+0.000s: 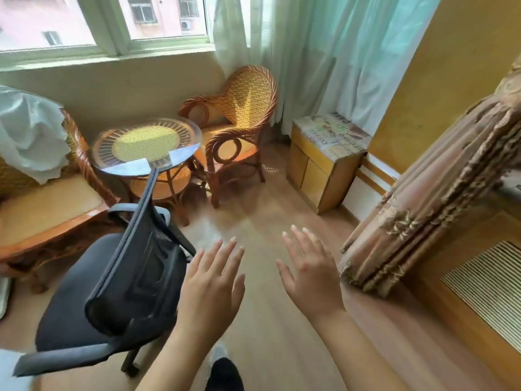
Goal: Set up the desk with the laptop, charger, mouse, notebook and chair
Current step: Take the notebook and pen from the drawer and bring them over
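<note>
A black mesh office chair (118,280) with grey armrests stands at the lower left, its back turned toward me. My left hand (211,280) hovers just right of the chair's backrest, fingers spread and holding nothing. My right hand (308,272) is raised beside it over the wooden floor, also spread and empty. Neither hand touches the chair. No desk, laptop, charger, mouse or notebook is in view.
A round glass-topped rattan table (146,145) stands behind the chair, between two rattan armchairs (239,122), under a window. A small yellow cabinet (324,165) sits by the right wall. A bunched brown curtain (423,198) hangs at right above a slatted radiator cover (487,292).
</note>
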